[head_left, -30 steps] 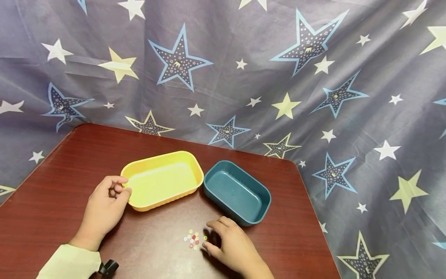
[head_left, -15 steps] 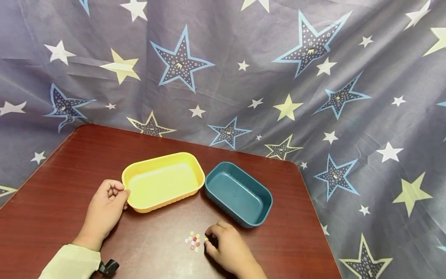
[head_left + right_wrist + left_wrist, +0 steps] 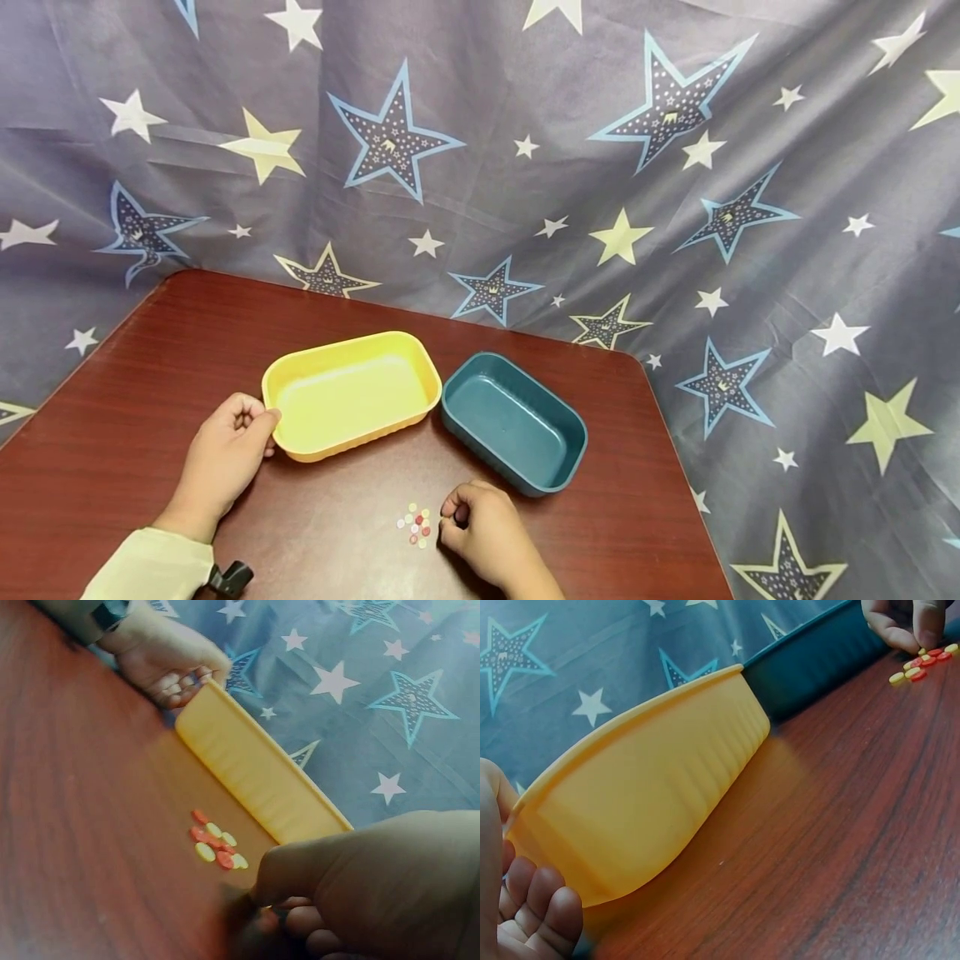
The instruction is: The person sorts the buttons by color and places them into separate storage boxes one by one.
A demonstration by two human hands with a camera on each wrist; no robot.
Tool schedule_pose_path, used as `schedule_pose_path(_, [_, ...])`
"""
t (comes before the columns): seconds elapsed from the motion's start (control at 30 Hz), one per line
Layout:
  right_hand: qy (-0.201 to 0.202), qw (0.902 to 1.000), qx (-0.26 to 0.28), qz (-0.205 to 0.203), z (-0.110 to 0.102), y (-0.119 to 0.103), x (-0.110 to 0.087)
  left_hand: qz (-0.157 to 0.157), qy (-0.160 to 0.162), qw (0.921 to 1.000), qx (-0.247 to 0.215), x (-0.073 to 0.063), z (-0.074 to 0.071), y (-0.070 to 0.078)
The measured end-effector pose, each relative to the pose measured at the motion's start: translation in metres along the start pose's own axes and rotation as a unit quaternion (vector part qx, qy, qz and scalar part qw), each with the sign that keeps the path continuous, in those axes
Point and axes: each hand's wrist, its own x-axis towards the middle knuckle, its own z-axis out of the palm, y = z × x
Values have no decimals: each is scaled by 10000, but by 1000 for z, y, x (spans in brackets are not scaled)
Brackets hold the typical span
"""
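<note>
A yellow plastic box (image 3: 352, 400) stands on the table, and my left hand (image 3: 225, 450) pinches its left rim between thumb and fingers. In the left wrist view the left hand (image 3: 536, 907) has its other fingers curled beside the box's end wall. Several small flat button-like discs (image 3: 415, 527), red, yellow and pale, lie in a loose group on the table. At the right edge of that group my right hand (image 3: 487, 533) pinches a small yellow button-like disc (image 3: 922, 652) at the tips of thumb and forefinger. The right hand's fingers partly hide this disc.
A dark teal plastic box (image 3: 517, 421) stands right of the yellow one, their corners close together. The reddish-brown wooden table (image 3: 330, 533) ends at the back against a grey star-patterned curtain (image 3: 480, 208). A black strap piece (image 3: 231, 577) is at the left wrist.
The right hand's thumb and forefinger have come together over the outlying yellow button-like disc. The left hand's fingers have drawn closer around the yellow box's rim. The boxes have stayed in place.
</note>
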Motion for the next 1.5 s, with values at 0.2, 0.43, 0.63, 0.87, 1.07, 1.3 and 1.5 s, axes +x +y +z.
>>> schedule_pose_path(0.2, [-127,9985,342,404,-2,-2,4,-134,-106,9993,345,2,-3,2])
schedule_pose_path(0.43, [245,9991,329,-127,9,10,-2,-86,-89,9989,461,0,0,0])
schedule_pose_path(0.63, [839,9915,499,-860,19,20,-9,34,-106,9987,496,0,0,-3])
schedule_pose_path(0.87, [1175,9865,685,-915,24,22,-8,42,-85,9993,372,-2,0,-6])
schedule_pose_path(1.07, [1322,9837,914,-810,25,20,-8,-28,-104,9990,428,-3,1,-6])
schedule_pose_path(1.3, [1185,9825,1163,-841,24,10,-9,-45,-185,9989,430,-6,0,-4])
schedule_pose_path(1.5, [1001,9773,1168,-1457,8,-9,3,5,-125,9994,313,-7,1,-5])
